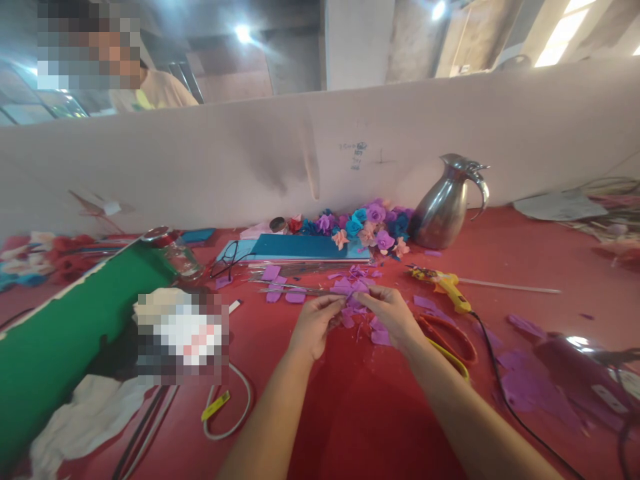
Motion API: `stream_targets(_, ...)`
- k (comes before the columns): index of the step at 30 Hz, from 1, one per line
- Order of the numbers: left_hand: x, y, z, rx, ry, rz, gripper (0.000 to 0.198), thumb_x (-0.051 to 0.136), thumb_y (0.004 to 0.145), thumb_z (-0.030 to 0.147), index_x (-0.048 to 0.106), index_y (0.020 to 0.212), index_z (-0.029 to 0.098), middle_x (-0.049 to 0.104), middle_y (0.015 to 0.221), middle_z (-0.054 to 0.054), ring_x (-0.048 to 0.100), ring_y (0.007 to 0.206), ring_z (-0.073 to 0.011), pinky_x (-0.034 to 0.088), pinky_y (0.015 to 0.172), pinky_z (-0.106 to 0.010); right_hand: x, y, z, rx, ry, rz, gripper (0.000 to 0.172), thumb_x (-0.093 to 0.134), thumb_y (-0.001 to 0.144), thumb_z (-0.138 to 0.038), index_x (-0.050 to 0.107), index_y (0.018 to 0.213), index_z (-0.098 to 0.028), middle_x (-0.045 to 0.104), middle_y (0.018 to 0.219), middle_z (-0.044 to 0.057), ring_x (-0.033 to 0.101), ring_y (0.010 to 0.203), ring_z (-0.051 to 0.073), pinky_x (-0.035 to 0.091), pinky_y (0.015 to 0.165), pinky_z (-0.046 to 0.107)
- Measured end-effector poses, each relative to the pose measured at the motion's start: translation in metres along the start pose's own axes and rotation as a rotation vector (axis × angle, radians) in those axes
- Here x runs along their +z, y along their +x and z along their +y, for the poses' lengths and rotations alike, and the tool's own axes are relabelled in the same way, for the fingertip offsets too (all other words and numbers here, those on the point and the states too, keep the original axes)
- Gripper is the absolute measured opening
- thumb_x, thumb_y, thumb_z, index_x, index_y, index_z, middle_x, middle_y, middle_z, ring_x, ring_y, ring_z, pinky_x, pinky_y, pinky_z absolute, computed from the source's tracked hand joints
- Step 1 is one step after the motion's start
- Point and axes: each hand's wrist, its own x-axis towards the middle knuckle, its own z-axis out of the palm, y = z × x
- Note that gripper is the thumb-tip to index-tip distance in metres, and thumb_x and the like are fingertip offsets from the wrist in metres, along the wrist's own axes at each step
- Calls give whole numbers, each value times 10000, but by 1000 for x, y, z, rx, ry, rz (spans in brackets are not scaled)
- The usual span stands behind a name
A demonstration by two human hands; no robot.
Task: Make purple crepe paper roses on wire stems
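Observation:
My left hand (317, 325) and my right hand (391, 312) meet above the red table, with fingertips pinched on a small purple paper piece (354, 301). The fingers partly hide its shape. Thin metal wires (280, 289) reach in from the left toward my left fingers; whether they are held or only lie behind, I cannot tell. Cut purple paper pieces (274, 291) lie left of the hands and purple scraps (380, 333) sit below them. Beside my right wrist are the red and yellow loop handles (469, 347) of scissors, partly covered by the arm.
A yellow glue gun (454, 293) with its black cord lies at right, before a steel jug (440, 210). Paper flowers (377, 223) and blue sheets (300, 247) line the white partition (225, 160). A glass jar (175, 253) and green board (90, 313) stand left. A person is beyond.

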Motion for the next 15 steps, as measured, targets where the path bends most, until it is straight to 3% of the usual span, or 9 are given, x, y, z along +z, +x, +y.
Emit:
stream_targets(9,1,-3,1,-26,15,-56,271,812,515,261,711,733,136,618,591,6,513,484,-75,393,538,-226,-1,2,2,54,102,-22,241,675,624,-397,654,580,-161,622,585,6,526,573,126,400,597,260)
stream_targets(15,-1,-1,1,-46,2,-81,225,788,565,316,683,666,145,574,554,27,491,478,-69,386,522,-220,-2,2,2,37,107,-59,212,656,634,-371,654,561,-172,636,575,1,545,590,135,415,623,267)
